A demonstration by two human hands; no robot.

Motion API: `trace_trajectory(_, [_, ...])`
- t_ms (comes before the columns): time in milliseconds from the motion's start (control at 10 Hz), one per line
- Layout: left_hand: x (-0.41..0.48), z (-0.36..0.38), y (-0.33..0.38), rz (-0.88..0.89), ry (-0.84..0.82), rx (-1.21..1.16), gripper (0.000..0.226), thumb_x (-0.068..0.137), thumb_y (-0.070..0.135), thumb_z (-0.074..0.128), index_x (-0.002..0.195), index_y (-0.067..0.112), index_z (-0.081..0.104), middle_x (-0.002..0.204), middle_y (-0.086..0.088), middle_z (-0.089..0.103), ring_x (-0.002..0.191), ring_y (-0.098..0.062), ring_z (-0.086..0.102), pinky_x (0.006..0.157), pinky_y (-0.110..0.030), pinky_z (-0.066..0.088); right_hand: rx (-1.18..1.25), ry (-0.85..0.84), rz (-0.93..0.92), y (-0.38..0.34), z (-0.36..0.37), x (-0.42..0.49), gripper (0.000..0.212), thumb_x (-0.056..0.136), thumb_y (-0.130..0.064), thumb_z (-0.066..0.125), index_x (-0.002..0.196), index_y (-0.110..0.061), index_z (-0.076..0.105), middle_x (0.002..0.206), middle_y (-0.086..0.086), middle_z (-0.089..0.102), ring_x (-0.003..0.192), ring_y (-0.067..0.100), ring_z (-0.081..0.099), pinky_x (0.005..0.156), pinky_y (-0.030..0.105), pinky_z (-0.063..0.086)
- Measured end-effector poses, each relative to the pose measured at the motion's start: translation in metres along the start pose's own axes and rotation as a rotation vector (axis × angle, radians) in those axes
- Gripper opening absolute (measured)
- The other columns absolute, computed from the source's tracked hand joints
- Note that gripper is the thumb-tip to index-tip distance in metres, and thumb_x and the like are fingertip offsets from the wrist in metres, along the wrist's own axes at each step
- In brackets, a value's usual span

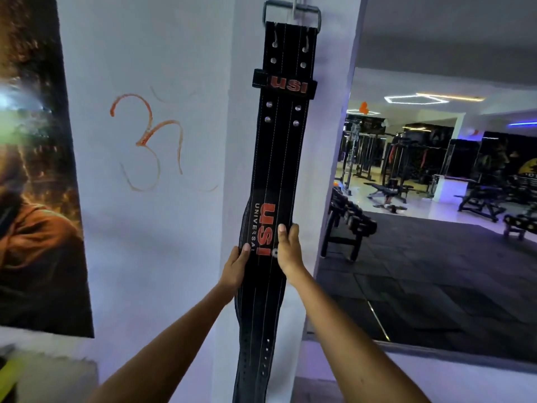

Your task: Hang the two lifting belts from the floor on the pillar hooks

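Note:
A long black lifting belt [279,158] with red "USI" lettering hangs straight down the white pillar [232,141]. Its metal buckle [292,11] sits over a hook [295,7] at the top of the pillar. My left hand [236,267] grips the belt's left edge at its wide middle part. My right hand [287,251] grips the right edge at about the same height, thumb on the front. The belt's holed tail runs down between my forearms and out of the frame. No second belt is in view.
A large dark poster [37,170] covers the wall at left, beside an orange painted symbol [148,141]. To the right, a wall mirror [436,199] reflects the gym: a dumbbell rack [348,222], benches and machines on dark floor mats.

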State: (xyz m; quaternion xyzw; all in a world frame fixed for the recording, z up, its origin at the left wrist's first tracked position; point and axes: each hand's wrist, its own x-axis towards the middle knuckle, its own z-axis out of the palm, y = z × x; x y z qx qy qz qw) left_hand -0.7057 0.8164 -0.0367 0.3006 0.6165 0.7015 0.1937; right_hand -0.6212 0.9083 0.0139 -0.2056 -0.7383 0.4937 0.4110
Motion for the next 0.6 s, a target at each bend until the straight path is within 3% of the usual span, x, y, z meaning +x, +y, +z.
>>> trace_trajectory(100, [-0.011, -0.005, 0.001, -0.038, -0.053, 0.108, 0.041, 0.1, 0.044, 0.035, 0.122, 0.011, 0.045, 0.123, -0.012, 0.059, 0.113, -0.026, 0.057, 0.096, -0.041, 0.048, -0.083, 0.029, 0.036, -0.005, 0.0, -0.003, 0.039, 0.105, -0.031, 0.034, 0.13, -0.001, 0.037, 0.121, 0.006, 0.052, 0.115, 0.026, 0.053, 0.086, 0.031, 0.041])
trace_trajectory(200, [-0.014, -0.01, 0.012, -0.041, -0.061, 0.398, 0.046, 0.101, 0.043, 0.034, 0.127, 0.007, 0.045, 0.124, -0.015, 0.058, 0.108, -0.028, 0.057, 0.088, -0.036, 0.046, -0.351, 0.128, 0.051, -0.003, -0.002, -0.008, 0.039, 0.102, -0.031, 0.043, 0.125, 0.0, 0.044, 0.128, 0.018, 0.053, 0.12, 0.035, 0.051, 0.091, 0.04, 0.045])
trace_trajectory(300, [-0.023, -0.024, 0.015, -0.003, -0.055, 0.575, 0.045, 0.101, 0.037, 0.038, 0.132, 0.004, 0.047, 0.125, -0.018, 0.061, 0.102, -0.027, 0.058, 0.084, -0.031, 0.044, -0.643, 0.143, 0.023, 0.002, -0.004, -0.027, 0.043, 0.099, -0.026, 0.051, 0.132, 0.0, 0.042, 0.136, 0.018, 0.046, 0.126, 0.033, 0.046, 0.097, 0.038, 0.046])
trace_trajectory(400, [-0.037, -0.039, 0.019, 0.075, 0.032, 0.68, 0.046, 0.101, 0.034, 0.039, 0.139, 0.008, 0.043, 0.136, -0.016, 0.056, 0.117, -0.031, 0.057, 0.096, -0.037, 0.045, -0.771, 0.174, -0.067, 0.002, -0.009, -0.04, 0.045, 0.096, -0.024, 0.055, 0.133, -0.001, 0.043, 0.138, 0.018, 0.046, 0.129, 0.032, 0.044, 0.103, 0.041, 0.047])
trace_trajectory(600, [-0.055, -0.049, 0.031, 0.339, 0.099, 0.897, 0.051, 0.1, 0.042, 0.036, 0.144, 0.016, 0.037, 0.156, -0.006, 0.033, 0.143, -0.026, 0.032, 0.111, -0.047, 0.034, -0.952, 0.182, -0.38, -0.015, -0.019, -0.067, 0.047, 0.093, -0.02, 0.058, 0.134, 0.0, 0.046, 0.136, 0.017, 0.05, 0.131, 0.032, 0.044, 0.111, 0.044, 0.041])
